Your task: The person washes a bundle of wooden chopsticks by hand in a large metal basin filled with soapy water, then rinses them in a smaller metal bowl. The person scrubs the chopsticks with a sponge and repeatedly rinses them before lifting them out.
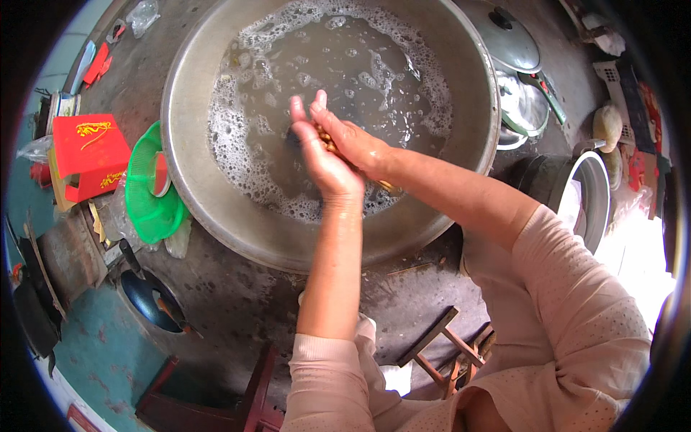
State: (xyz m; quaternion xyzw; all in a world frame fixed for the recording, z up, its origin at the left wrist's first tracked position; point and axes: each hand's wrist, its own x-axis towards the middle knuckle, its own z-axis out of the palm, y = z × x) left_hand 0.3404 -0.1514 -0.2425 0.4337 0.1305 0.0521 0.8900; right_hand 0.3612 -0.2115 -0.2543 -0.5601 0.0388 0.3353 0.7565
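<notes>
A large round metal basin (200, 216) holds cloudy grey water (334, 70) with a ring of foam (229, 143) around its edge. Over the water my left hand (329, 162) and my right hand (353, 140) are pressed close together, palms facing, fingers towards the far side. Between the palms lies a bunch of small yellow-brown pieces (326, 139), perhaps beans or nuts; a few more show below my right wrist. Both hands look wet. How much lies between them is hidden by the palms.
Left of the basin are a green plastic colander (141, 202) and a red box (89, 143). A dark wok (148, 299) stands lower left. A glass lid (510, 40), metal pans (521, 102) and a big pot (599, 173) are at the right. A wooden stool (432, 337) stands below.
</notes>
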